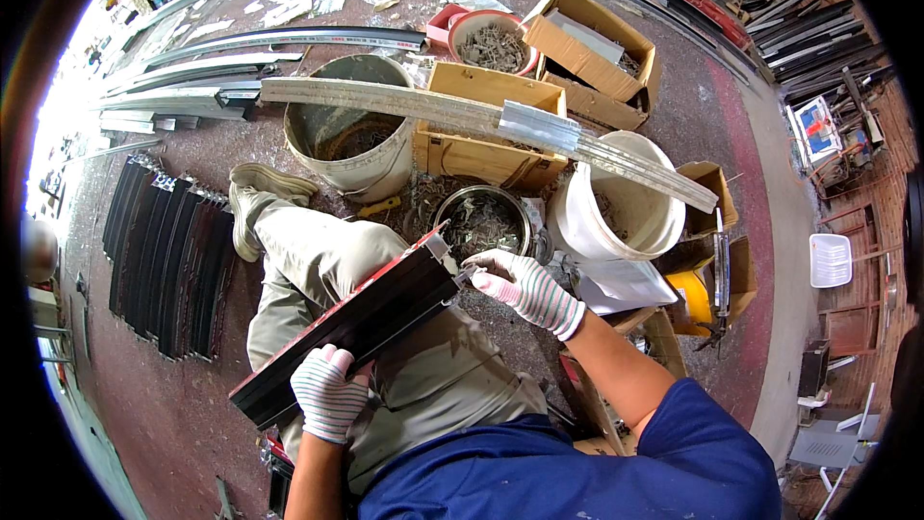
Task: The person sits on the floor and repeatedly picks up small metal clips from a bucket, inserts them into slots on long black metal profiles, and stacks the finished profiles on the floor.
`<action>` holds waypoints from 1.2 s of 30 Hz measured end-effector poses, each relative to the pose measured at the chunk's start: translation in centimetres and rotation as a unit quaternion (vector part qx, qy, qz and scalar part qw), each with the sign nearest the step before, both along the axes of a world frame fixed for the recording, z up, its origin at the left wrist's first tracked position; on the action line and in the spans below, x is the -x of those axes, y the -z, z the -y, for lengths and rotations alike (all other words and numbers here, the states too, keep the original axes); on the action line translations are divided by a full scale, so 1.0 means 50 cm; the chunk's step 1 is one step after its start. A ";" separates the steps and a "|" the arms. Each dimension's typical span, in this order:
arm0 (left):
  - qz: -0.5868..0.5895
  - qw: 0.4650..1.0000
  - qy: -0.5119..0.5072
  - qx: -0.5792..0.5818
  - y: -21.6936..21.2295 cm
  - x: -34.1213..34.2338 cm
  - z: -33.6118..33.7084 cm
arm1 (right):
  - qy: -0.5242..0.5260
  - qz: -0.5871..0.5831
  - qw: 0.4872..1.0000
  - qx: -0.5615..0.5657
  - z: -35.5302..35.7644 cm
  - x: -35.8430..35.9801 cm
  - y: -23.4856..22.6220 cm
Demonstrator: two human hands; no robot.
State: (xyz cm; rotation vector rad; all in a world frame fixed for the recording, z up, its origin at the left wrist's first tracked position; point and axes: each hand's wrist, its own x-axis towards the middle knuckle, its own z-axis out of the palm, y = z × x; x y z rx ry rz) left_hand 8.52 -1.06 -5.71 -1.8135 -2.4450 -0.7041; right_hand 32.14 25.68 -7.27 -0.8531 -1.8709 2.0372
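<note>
A black metal profile [371,318] with a red strip along one edge lies slanted across my lap. My left hand [329,393], in a striped glove with bare fingertips, is closed around its near part. At the far end, my right hand [527,291] in a matching glove pinches a small silvery metal piece [466,274] against the profile's end. The fingers partly cover that piece, so its exact shape is hidden. Just beyond the right hand stands a round metal bowl [525,217] holding many small metal parts.
Several black profiles [164,260] lie side by side on the left. A grey bucket [385,169], a wooden box [491,169] and a white bucket [568,217] stand ahead, bridged by a long metal bar [404,99]. Cardboard boxes [597,67] and a red basin [527,63] sit farther off.
</note>
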 end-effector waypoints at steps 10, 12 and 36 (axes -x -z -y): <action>-0.012 1.000 -0.009 0.009 0.007 0.002 0.000 | 0.106 -0.167 0.977 -0.077 0.085 -0.010 0.026; -0.010 1.000 -0.004 0.005 0.003 -0.001 0.002 | 0.117 -0.191 0.974 -0.034 0.058 -0.013 0.045; 0.008 0.999 -0.008 0.045 -0.014 0.002 0.010 | 0.129 0.230 0.592 -0.761 -0.420 0.149 0.072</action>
